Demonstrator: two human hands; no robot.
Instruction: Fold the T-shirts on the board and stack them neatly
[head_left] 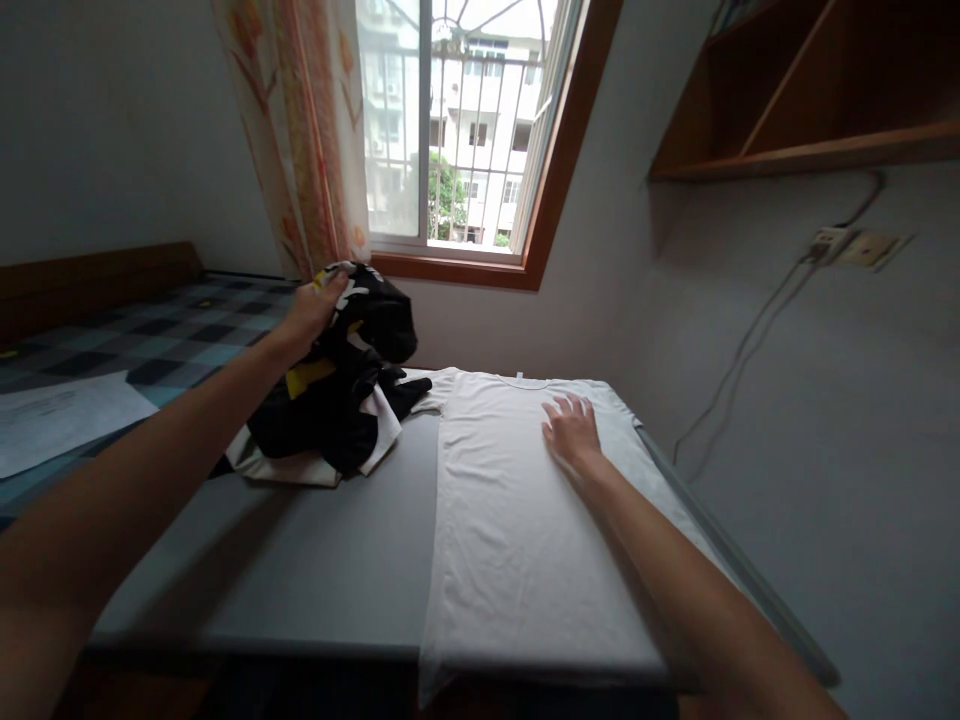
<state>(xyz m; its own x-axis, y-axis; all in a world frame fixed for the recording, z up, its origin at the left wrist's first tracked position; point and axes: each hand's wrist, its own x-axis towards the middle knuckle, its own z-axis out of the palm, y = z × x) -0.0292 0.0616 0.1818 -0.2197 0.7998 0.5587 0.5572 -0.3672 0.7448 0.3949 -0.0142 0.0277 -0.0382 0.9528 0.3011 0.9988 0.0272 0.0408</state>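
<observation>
At left, a paper sheet [71,420] runs out of view. The left hand [319,305] grips a bunched black garment [319,425], its shape unclear, partly hiding pale cloth [281,467] on the surface [337,570]. Rightward, a white shirt [510,530] lies flat beneath the right hand [574,430], fingers loosely spread, palm hidden.

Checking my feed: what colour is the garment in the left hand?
The garment is black with white and yellow; head view.
</observation>
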